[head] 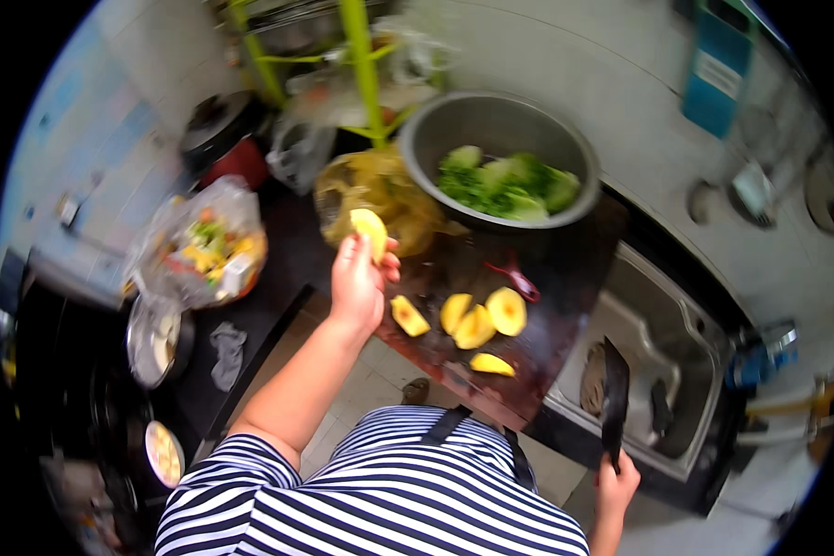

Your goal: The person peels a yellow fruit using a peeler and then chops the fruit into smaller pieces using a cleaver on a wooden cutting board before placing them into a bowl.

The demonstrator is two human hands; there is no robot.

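My left hand (pixel 361 281) holds up a yellow slice (pixel 369 233), which looks like peeled potato, over the dark countertop (pixel 417 361). Several more yellow pieces lie on the counter: a round-faced piece (pixel 507 311), a small wedge (pixel 492 364) and a squarish chunk (pixel 409 316) among them. At the lower right, my right hand (pixel 616 479) grips the handle of a dark-bladed cleaver (pixel 615 396). Its blade points up and away from me, in front of the steel sink (pixel 681 459). A red-handled peeler (pixel 521 281) rests behind the pieces.
A large metal basin (pixel 417 149) with leafy greens stands at the back, beside a yellow plastic bag (pixel 382 198). To the left are a bag of food scraps (pixel 212 250), a metal pot (pixel 139 361), a grey cloth (pixel 227 354) and a white bowl (pixel 165 455). A brown cloth-like item (pixel 593 379) lies in the sink.
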